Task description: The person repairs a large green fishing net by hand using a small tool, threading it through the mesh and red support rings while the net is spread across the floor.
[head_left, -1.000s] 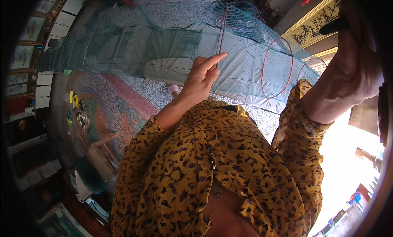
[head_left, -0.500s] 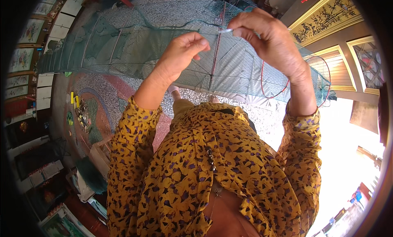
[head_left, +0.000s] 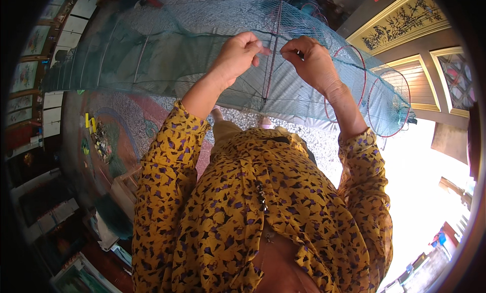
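Note:
A long green mesh net trap [head_left: 169,63] stretches across in front of me, held out by thin rods and hoops. My left hand [head_left: 239,56] is at the left side of a dark reddish upright rod [head_left: 272,55] in the net. Its thumb and forefinger are pressed together near the rod; what they hold is too small to make out. Just right of the same rod, my right hand [head_left: 315,66] has its thumb and forefinger in a pinch, their tips turned toward the left hand. Whatever sits in that pinch is hidden.
Red hoops [head_left: 365,80] spread the net's right end. Pale sheeting [head_left: 298,83] shows through the mesh. Gold-framed panels [head_left: 405,19] stand at the far right. On the left lie small yellow items [head_left: 93,123] on the patterned floor, near a wooden box [head_left: 125,189].
My right hand has moved left and slightly down toward the rod, and the pale strip it pinched no longer shows. My left hand has shifted right and up. The hoops at right are spread more.

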The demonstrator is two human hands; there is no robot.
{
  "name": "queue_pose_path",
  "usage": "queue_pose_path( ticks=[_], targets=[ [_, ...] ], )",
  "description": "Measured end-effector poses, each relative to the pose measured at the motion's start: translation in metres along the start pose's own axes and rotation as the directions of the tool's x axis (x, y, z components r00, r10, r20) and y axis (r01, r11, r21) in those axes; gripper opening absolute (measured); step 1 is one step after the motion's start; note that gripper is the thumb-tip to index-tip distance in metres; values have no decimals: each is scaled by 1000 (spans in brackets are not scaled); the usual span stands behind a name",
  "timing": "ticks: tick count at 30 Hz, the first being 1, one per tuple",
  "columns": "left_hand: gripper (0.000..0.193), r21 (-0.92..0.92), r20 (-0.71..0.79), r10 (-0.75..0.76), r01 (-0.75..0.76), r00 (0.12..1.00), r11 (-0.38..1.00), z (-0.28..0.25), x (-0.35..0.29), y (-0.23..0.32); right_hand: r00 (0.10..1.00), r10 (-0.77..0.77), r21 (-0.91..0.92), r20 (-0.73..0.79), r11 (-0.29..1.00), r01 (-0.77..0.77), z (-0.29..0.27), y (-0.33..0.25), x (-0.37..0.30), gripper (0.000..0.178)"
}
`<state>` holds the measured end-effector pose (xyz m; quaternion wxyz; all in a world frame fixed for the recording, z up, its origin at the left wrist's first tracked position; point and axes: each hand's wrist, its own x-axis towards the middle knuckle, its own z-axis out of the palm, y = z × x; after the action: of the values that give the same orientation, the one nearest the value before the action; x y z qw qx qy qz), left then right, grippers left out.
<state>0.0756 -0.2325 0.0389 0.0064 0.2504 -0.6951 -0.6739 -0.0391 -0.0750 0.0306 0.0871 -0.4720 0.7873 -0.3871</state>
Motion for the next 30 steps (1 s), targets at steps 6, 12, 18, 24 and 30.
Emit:
queue_pose_path(
  ticks=[6,12,18,24,30],
  targets=[
    [12,-401,6,-80,76,997,913,-13,2,-20,986,139,223,-88,968,-117,24,-17,2,13],
    [13,-355,-201,-153,74,968,932,-8,1,-18,997,25,199,-71,980,-10,36,-27,11,15],
    [13,-141,-229,170,-205,959,969,-27,4,-3,991,-130,100,-35,986,132,28,-28,13,10],
    [10,-619,-223,-249,61,942,783,-7,-18,-15,992,53,243,-114,970,-24,39,-32,8,11],
    [9,-667,-85,-293,164,952,727,12,-16,-22,997,73,379,1,923,-68,36,-24,12,13]
  ],
)
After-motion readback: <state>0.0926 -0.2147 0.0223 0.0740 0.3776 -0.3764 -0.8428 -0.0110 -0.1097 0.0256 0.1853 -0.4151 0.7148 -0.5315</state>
